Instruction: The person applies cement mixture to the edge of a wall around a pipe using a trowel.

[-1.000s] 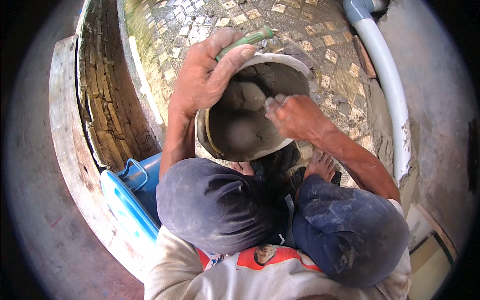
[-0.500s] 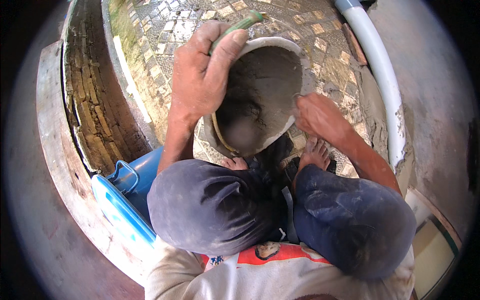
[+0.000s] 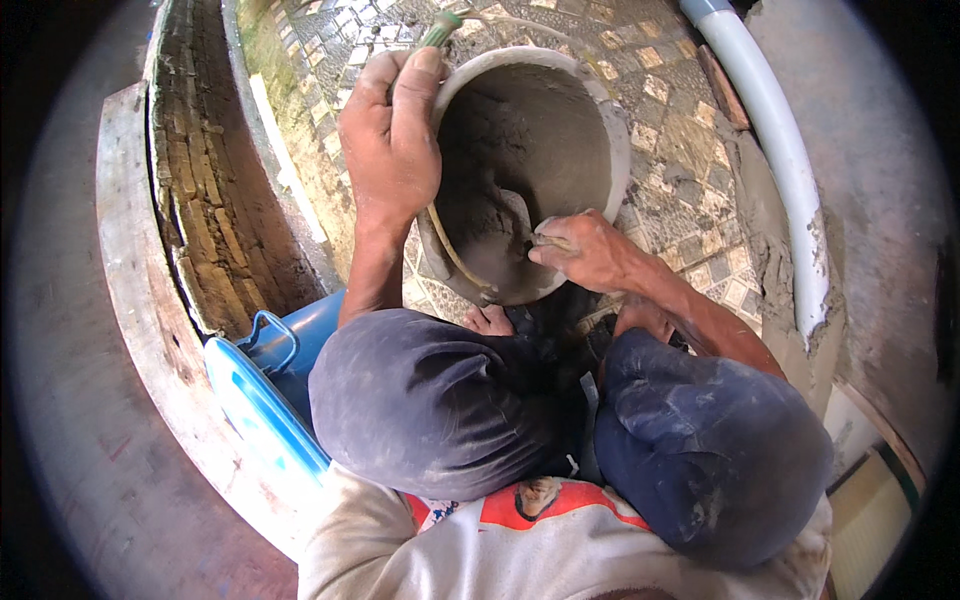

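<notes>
A bucket with a pale rim stands in front of me, tilted, with wet grey mortar coating its inside. My left hand is closed round the green grip of the bucket's wire handle, at the left of the rim. Low over the bucket's opening, my right hand is closed on a small trowel. The trowel's rounded blade shows in the mortar inside the bucket; my fingers cover most of its handle.
Patterned mosaic tiles lie under the bucket, with my feet close by. A grey pipe runs along the right, beside smeared mortar. To the left are a blue container and a wooden board edge.
My right hand has moved left from the bucket's right rim to over its opening, and the trowel blade now shows. The bucket's handle grip and my left hand have shifted slightly left.
</notes>
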Demonstrator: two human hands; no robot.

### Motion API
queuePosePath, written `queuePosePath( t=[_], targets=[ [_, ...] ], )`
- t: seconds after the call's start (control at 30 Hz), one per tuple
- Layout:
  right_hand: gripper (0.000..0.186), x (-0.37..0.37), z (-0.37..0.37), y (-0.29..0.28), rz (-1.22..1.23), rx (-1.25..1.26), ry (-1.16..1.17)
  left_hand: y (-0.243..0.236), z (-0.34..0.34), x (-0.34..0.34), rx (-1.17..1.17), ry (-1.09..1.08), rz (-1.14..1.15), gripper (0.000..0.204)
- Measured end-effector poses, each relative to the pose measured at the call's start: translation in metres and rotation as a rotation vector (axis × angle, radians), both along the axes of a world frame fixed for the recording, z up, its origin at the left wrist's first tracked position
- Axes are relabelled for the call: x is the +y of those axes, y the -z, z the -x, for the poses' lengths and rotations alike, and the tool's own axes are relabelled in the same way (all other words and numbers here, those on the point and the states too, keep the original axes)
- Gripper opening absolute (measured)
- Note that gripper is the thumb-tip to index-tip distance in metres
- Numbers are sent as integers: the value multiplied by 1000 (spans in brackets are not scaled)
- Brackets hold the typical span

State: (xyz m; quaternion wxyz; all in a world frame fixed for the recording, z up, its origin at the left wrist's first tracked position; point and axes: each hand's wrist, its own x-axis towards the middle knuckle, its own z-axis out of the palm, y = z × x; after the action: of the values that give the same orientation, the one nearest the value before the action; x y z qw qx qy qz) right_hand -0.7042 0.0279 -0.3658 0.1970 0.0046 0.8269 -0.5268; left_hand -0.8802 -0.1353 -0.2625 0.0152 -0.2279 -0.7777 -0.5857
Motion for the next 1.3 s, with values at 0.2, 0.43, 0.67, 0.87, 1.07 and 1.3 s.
queuePosePath(
  t=[0.2, 0.43, 0.67, 0.87, 1.07, 1.3],
  targets=[
    [34, 14, -2, -28, 68, 27, -8, -7, 1, -3, -70, -88, -68, 33],
    [33, 45, -6, -60, 257, -139, 69, -7, 15, 7, 231, -153, 132, 36],
    [31, 97, -48, -55, 428, -136, 314, 4, 27, -8, -14, -198, 96, 40],
    [34, 157, -106, -84, 275, -118, 915, 8, 32, -6, -122, -155, 49, 41],
    [34, 233, -150, -74, -915, 257, 940, -7, 36, -14, -63, -208, 92, 41],
    [28, 257, -193, -86, -1285, 310, 1018, -10, 31, -10, -96, -222, 134, 42]
  ],
)
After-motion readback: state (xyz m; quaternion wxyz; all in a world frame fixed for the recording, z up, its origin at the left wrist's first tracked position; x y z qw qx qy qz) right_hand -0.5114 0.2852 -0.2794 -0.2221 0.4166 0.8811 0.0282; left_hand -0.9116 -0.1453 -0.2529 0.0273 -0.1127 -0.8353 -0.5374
